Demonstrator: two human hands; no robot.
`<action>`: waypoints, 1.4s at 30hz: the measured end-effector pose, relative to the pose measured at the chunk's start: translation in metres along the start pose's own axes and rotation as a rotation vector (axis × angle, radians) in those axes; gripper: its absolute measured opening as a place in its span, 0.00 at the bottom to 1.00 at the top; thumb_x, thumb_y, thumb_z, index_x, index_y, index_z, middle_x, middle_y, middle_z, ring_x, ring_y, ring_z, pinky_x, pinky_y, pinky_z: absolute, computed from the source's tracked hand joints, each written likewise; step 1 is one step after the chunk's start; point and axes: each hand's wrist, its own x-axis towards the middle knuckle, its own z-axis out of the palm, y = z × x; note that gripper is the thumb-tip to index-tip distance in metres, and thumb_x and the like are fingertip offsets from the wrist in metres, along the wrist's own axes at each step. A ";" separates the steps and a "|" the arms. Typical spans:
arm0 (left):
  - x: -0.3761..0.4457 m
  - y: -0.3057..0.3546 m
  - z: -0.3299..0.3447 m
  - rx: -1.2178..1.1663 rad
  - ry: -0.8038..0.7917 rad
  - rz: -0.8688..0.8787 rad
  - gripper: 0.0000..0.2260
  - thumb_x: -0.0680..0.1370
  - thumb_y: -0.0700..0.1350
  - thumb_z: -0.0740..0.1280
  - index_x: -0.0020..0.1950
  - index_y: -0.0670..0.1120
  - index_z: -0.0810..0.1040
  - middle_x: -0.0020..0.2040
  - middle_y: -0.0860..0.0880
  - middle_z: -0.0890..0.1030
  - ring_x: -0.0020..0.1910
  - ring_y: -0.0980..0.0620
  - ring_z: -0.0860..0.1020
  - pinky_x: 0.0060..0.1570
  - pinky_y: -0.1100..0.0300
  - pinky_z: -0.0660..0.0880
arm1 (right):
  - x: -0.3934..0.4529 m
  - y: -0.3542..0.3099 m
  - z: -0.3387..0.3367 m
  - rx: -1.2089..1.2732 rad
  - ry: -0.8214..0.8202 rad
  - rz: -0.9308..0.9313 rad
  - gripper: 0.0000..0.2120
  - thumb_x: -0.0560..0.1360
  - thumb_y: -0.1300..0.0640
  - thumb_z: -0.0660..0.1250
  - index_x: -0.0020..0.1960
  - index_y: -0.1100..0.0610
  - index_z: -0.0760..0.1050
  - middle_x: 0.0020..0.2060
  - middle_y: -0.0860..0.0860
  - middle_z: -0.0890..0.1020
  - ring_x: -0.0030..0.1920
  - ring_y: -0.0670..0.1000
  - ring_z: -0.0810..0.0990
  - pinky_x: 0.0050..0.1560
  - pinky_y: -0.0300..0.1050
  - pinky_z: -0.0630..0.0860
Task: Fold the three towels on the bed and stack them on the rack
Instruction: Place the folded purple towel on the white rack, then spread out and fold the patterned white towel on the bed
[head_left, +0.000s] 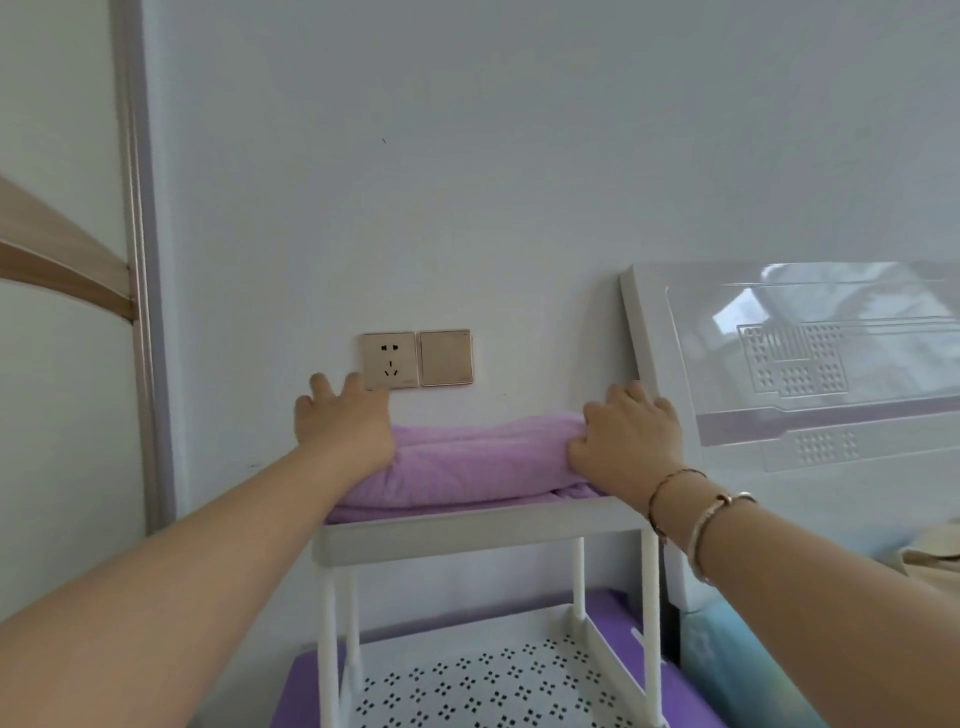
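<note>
Towels (467, 462), folded and lilac, lie stacked on the top shelf of the white rack (478, 535), filling it from its left edge to its right edge, with a thinner fold showing under the thick top one; how many are in the pile I cannot tell. My left hand (345, 426) presses flat with fingers spread on the left end, while my right hand (628, 441) curls over the right end, thumb tucked into the fold, so I judge the job now is squaring: squeeze both ends inward evenly, keep the front edge flush with the shelf's front edge, then let go gently.
</note>
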 end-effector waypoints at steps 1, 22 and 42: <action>0.005 0.005 0.003 -0.051 -0.024 0.063 0.24 0.78 0.44 0.59 0.74 0.53 0.62 0.74 0.48 0.62 0.72 0.39 0.58 0.67 0.50 0.60 | 0.000 -0.001 0.002 0.004 -0.019 -0.041 0.16 0.74 0.49 0.55 0.57 0.53 0.74 0.59 0.53 0.74 0.63 0.54 0.68 0.57 0.51 0.64; -0.114 0.196 -0.013 -0.479 0.016 0.581 0.16 0.80 0.56 0.57 0.64 0.53 0.75 0.60 0.49 0.79 0.60 0.46 0.75 0.65 0.47 0.67 | -0.139 0.206 -0.041 0.183 -0.374 0.118 0.25 0.81 0.52 0.51 0.77 0.44 0.50 0.77 0.48 0.57 0.77 0.50 0.49 0.75 0.57 0.45; -0.291 0.625 0.079 -1.083 -0.481 0.796 0.17 0.79 0.52 0.62 0.67 0.52 0.72 0.65 0.52 0.76 0.65 0.50 0.72 0.65 0.52 0.69 | -0.295 0.568 -0.012 -0.174 -0.166 0.651 0.23 0.76 0.56 0.56 0.70 0.44 0.65 0.77 0.53 0.52 0.77 0.57 0.47 0.75 0.56 0.51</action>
